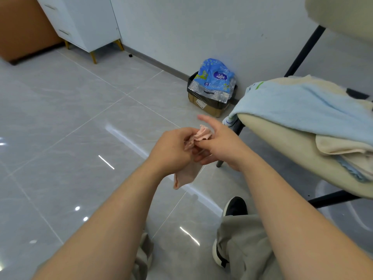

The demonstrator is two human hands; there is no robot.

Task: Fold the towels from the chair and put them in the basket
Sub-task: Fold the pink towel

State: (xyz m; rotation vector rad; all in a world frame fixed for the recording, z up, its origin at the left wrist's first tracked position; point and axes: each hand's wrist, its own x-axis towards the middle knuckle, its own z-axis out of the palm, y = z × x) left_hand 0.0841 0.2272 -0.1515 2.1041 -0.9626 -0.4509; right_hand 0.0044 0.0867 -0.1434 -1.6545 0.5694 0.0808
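Note:
A small pink towel (186, 175) hangs bunched between both hands in the middle of the view. My left hand (171, 150) grips its upper part with curled fingers. My right hand (220, 142) pinches the gathered top edge, with the index finger stretched out. To the right stands a cream chair (282, 146). A light blue towel (306, 106) is draped over its seat. A cream towel (343, 146) and another blue one (351, 170) lie further right on the seat. No basket is in view.
A cardboard box (207, 106) holding a blue plastic package (216, 77) stands against the wall behind my hands. A white cabinet (80, 23) on gold legs is at the far left. My legs and dark shoes (235, 206) stand on the glossy grey tile floor.

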